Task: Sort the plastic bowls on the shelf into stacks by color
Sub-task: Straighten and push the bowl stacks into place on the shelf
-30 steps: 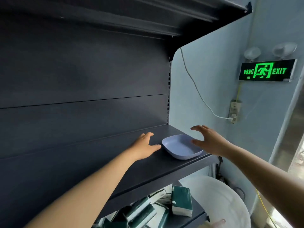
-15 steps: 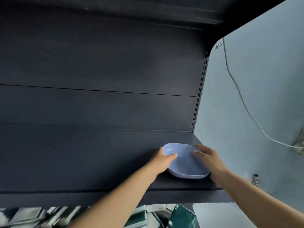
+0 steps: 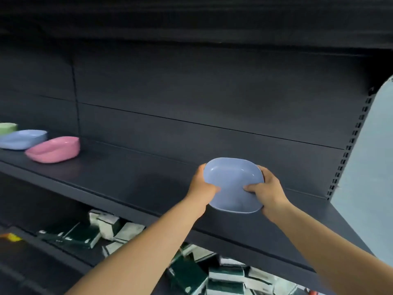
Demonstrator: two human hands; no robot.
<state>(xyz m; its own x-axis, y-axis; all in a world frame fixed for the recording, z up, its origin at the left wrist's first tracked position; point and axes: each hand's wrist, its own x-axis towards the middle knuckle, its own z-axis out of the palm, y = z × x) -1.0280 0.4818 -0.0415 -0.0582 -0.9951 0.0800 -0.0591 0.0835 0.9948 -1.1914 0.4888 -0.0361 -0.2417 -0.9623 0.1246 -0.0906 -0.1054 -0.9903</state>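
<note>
The blue bowl point(image 3: 232, 184), a rounded-square dish, is held in our two hands just above the right part of the shelf point(image 3: 131, 182), our left hand point(image 3: 202, 186) and right hand point(image 3: 269, 191) each pressed closed on an opposite rim, thumbs inside. We judge the sorting barely begun: a pink bowl point(image 3: 54, 149), a second blue bowl point(image 3: 22, 139) and a green bowl point(image 3: 7, 127) sit singly in a close row at the far left, no stacks visible. The held bowl tilts its opening up and toward us, its slightly longer axis running near to far.
</note>
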